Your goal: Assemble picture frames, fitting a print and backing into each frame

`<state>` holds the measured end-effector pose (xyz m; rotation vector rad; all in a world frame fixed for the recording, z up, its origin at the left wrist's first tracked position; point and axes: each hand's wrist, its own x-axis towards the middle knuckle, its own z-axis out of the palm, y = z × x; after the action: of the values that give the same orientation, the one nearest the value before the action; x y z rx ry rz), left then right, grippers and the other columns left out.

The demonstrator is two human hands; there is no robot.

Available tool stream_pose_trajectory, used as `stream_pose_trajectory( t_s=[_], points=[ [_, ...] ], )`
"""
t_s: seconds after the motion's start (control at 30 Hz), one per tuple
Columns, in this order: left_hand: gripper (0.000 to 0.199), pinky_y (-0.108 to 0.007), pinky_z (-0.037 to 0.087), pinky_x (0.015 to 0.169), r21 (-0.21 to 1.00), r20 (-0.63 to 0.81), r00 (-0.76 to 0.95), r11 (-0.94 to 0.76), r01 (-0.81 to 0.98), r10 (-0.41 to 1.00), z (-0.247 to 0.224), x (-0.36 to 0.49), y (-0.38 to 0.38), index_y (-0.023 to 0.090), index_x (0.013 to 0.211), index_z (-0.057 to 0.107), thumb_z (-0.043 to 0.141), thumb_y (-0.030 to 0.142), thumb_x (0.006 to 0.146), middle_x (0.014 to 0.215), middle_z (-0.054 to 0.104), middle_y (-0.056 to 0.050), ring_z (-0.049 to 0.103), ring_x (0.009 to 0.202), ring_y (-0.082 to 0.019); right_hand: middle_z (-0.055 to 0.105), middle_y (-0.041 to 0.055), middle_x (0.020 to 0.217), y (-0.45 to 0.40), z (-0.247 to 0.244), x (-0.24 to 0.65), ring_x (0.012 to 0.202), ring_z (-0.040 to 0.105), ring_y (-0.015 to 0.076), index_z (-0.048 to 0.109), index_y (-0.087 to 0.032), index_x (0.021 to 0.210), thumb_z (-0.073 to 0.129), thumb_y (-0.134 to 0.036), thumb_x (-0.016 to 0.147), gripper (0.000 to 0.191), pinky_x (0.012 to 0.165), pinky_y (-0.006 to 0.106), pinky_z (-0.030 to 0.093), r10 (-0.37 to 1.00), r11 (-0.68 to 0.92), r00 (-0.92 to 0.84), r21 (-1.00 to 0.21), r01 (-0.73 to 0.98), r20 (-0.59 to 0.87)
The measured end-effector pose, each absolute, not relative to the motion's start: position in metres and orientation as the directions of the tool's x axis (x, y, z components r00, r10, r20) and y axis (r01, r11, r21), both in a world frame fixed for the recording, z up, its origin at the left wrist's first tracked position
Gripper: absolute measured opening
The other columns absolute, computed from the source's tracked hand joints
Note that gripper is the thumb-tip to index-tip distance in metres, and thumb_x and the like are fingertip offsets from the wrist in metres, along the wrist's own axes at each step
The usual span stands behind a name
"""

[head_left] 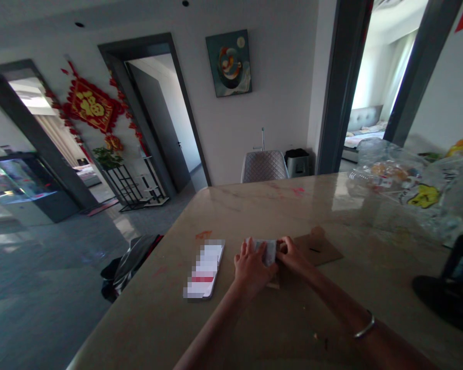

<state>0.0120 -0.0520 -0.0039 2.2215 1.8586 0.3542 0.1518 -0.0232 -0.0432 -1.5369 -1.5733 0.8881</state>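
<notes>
**Held item:** on my feed, a small pale paper packet (263, 251) sits on the counter between both hands, its print too small for me to read.

**Left hand:** the left hand (250, 271) curves over the packet's left side, fingers slightly spread and resting on it.

**Right hand:** the right hand (292, 253) presses in from the other side, so the packet is held between the two hands.

**Under the hands:** a flat brown cardboard sheet (319, 247) with a narrow dark slot lies just right of the packet and seems to run beneath it.

**Right wrist:** a slim silver bangle (364, 327).

**Surface:** a pale beige marble-look countertop (278, 205) bears all of this.

**Left of the hands:** a pixelated white rectangular box with a red band (203, 269) lies near the left hand.

**Far right:** crumpled clear plastic bags (393, 164) sit well apart from the hands, beside a black object (457, 277) I cannot identify.

**Beyond:** a black bag (133, 259) sits just past the counter's edge, and a grey quilted chair (264, 167) stands by the far wall, beneath an abstract painting (228, 62).
</notes>
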Motion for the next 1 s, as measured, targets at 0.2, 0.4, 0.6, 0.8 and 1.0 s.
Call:
stream_pose_trajectory(
  t_s=[0.2,0.4,0.6,0.8,1.0],
  points=[
    [0.059,-0.054,0.024,0.094,0.304,0.072,0.145,-0.160,0.939,0.987,-0.002,0.008,-0.053,0.024,0.123,0.045,0.051,0.046,0.068,0.139,0.028,-0.014,0.019,0.127,-0.035,0.056,0.0089,0.104,-0.024,-0.057,0.155,0.097,0.053,0.0193,0.051,-0.018,0.107,0.048,-0.020,0.067,0.040,0.082,0.031,0.042,0.974,0.191,0.002,-0.825,0.532,0.227],
    [0.059,-0.054,0.025,0.093,0.294,0.097,0.194,-0.214,0.932,0.976,-0.006,-0.002,-0.048,0.026,0.123,0.045,0.049,0.048,0.069,0.138,0.030,-0.013,0.021,0.126,-0.037,0.051,0.0095,0.120,-0.026,-0.058,0.156,0.112,0.045,0.0185,0.051,-0.017,0.113,0.042,-0.020,0.073,0.041,0.095,0.034,0.034,0.935,0.342,-0.107,-0.782,0.522,0.338],
    [0.054,-0.052,0.027,0.093,0.258,0.072,0.216,-0.227,0.939,0.974,-0.007,-0.005,-0.047,0.029,0.123,0.043,0.049,0.042,0.071,0.138,0.029,-0.010,0.021,0.127,-0.034,0.045,0.0109,0.129,-0.033,-0.049,0.151,0.118,0.040,0.0168,0.053,-0.015,0.115,0.034,-0.023,0.082,0.039,0.101,0.034,0.029,0.901,0.432,-0.264,-0.669,0.605,0.343],
    [0.050,-0.051,0.031,0.091,0.256,0.092,0.240,-0.255,0.932,0.967,-0.003,-0.006,-0.048,0.028,0.121,0.047,0.048,0.038,0.072,0.135,0.034,-0.010,0.025,0.124,-0.034,0.053,0.0106,0.121,-0.032,-0.046,0.150,0.114,0.045,0.0183,0.057,-0.016,0.110,0.035,-0.026,0.085,0.035,0.098,0.036,0.033,0.865,0.488,-0.283,-0.564,0.666,0.415],
    [0.033,-0.034,0.030,0.097,0.387,0.216,0.192,-0.264,0.883,0.957,-0.006,-0.015,-0.042,0.017,0.101,0.062,0.047,0.029,0.074,0.115,0.053,-0.012,0.045,0.110,-0.023,0.062,0.0082,0.104,-0.031,-0.050,0.149,0.102,0.053,0.0160,0.062,-0.017,0.100,0.036,-0.023,0.084,0.031,0.094,0.034,0.037,0.855,0.494,-0.215,-0.611,0.619,0.473]
  ],
)
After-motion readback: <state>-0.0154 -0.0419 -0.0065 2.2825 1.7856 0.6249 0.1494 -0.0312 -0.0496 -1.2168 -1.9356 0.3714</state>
